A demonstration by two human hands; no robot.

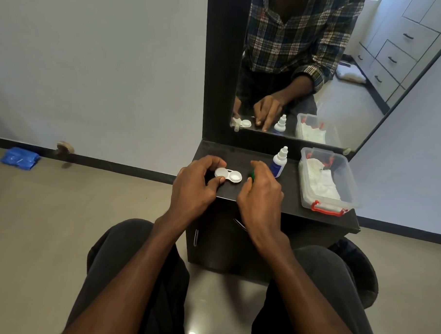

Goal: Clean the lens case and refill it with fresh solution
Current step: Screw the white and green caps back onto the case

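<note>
A white two-well lens case (228,175) lies on the dark dresser top (291,195). My left hand (197,184) grips its left end, thumb on the white cap and fingers curled over the far side. The right well stands uncovered. Just right of the case, my right hand (260,191) pinches a small green cap (252,175), mostly hidden by the fingers. A white solution bottle (279,161) with a blue label stands upright behind my right hand, its nozzle cap on.
A clear plastic box (325,205) with red latches holds white tissues at the right of the dresser top. A mirror (319,70) rises behind. A blue packet (19,157) lies on the floor at far left. My knees sit below the dresser front.
</note>
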